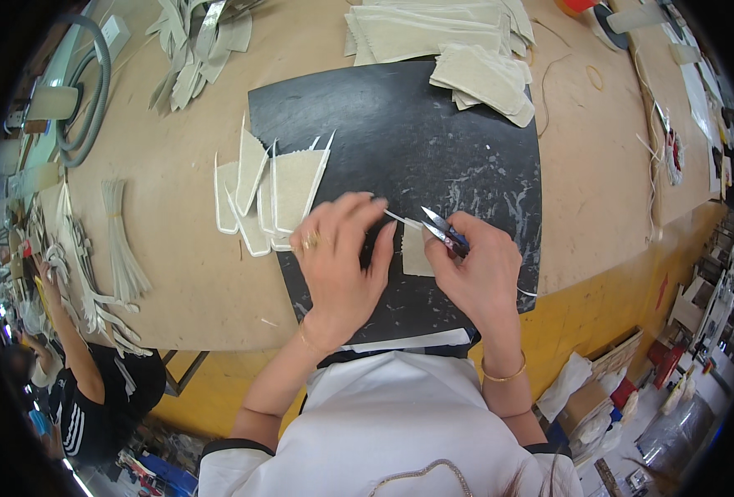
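My right hand (485, 261) is wrapped round a pair of small scissors (446, 229) with shiny blades pointing up and left. Beneath its fingers lies a beige fabric piece (416, 253) with a narrow white strip (402, 219) along its top, the strip's end sticking out to the left. My left hand (342, 248) hovers just beside that end, thumb apart from the slightly blurred fingers, with nothing visible between them. To its left, several beige pieces edged in white (299, 186) overlap, partly on the black mat (359, 108).
Stacks of beige pieces (433, 33) stand at the far edge of the mat. Loose strips (197, 50) lie far left, a tied bundle (118, 236) nearer. A grey hose (102, 83) curves at the left. Another person's arm (73, 340) reaches in at lower left.
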Motion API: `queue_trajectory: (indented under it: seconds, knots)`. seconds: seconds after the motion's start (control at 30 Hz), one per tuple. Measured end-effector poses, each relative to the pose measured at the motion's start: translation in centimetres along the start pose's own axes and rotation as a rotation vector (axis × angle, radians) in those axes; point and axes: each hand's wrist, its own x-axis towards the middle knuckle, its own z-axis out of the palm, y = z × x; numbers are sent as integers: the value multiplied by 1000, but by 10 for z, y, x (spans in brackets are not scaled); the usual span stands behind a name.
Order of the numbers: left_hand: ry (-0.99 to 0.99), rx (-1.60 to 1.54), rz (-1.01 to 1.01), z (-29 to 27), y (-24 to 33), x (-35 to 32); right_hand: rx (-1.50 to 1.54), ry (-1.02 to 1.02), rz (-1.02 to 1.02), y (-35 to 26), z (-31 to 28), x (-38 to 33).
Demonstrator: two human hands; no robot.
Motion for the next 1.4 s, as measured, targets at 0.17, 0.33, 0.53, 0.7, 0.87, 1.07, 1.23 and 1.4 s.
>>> queue_trajectory:
  seconds: [0.17, 0.33, 0.53, 0.7, 0.87, 1.07, 1.23, 1.4]
  knots:
    - [-313, 202, 307, -12, 6, -25, 4, 8, -30, 2, 0, 1]
    - [-408, 311, 321, -9, 7, -33, 17, -7, -12, 2, -1, 1]
    - [-464, 724, 462, -10, 25, -34, 61, -33, -37, 8, -6, 1]
    - [-468, 845, 553, -8, 28, -31, 190, -62, -28, 27, -32, -8]
    - [-479, 817, 559, -9, 29, -29, 147, -129, 77, 38, -42, -13]
    - [-448, 653, 467, -9, 30, -27, 120, -197, 112, 41, -47, -17]
    - [-437, 591, 419, -9, 29, -26, 163, -205, 93, 49, -67, -21]
    - [-446, 603, 415, -7, 28, -30, 323, -299, 161, 73, -88, -31]
